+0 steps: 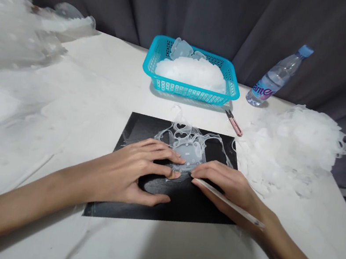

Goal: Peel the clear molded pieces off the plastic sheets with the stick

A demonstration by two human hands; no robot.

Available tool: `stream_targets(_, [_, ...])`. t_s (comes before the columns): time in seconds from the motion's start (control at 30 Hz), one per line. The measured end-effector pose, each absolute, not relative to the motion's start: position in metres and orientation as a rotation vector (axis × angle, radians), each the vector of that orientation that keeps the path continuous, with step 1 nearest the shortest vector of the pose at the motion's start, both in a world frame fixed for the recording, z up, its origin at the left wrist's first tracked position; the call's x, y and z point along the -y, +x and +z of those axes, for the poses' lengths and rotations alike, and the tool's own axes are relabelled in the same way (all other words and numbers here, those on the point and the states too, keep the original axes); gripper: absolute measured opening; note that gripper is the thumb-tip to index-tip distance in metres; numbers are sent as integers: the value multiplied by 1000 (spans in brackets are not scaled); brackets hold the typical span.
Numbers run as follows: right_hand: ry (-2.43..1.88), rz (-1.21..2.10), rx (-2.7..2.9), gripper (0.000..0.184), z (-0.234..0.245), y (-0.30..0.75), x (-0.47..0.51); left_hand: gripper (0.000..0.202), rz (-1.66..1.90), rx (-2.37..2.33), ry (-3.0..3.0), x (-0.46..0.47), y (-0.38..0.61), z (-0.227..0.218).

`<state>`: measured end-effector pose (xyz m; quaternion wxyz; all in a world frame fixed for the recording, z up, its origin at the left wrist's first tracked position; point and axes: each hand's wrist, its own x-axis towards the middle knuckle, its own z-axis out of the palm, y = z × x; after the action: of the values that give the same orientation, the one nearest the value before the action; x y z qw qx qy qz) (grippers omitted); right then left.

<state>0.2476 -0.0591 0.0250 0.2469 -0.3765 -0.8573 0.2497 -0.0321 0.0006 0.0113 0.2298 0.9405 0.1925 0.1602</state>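
A black mat (159, 209) lies on the table under both hands. On it rests a translucent, milky cut-out piece (188, 153) with small dots, surrounded at its far side by curling thin strips of the same material (213, 137). My left hand (143, 164) is spread open, its fingertips pressing on the left and near edge of the piece. My right hand (227, 181) is closed around a slim white pen-shaped tool (230, 203), held like a pen. The tool's tip points at the piece's near right edge; the fingers hide most of it.
Behind the mat stands a turquoise basket (193, 93) heaped with translucent pieces. Pink-handled thread snips (234, 123) lie before a water bottle (270, 84). Translucent scraps (298, 142) pile up at right, and dotted translucent sheeting (14, 43) at left. Dark curtain (194, 8) hangs behind.
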Motion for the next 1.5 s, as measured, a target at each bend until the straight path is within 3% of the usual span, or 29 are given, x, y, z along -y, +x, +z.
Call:
stream_targets(0.27, [-964,618,2363,16,17,241,59,43,427,-521,2614,-1,-32,12])
stream_targets(0.77, [-1022,203,2544,20,13,247,62,49,417,-525,2674,-3,-34,11])
stream_targets(1.5, [-1054,232,2454,17,17,234,61,47,348,-562,2642,-1,-32,17])
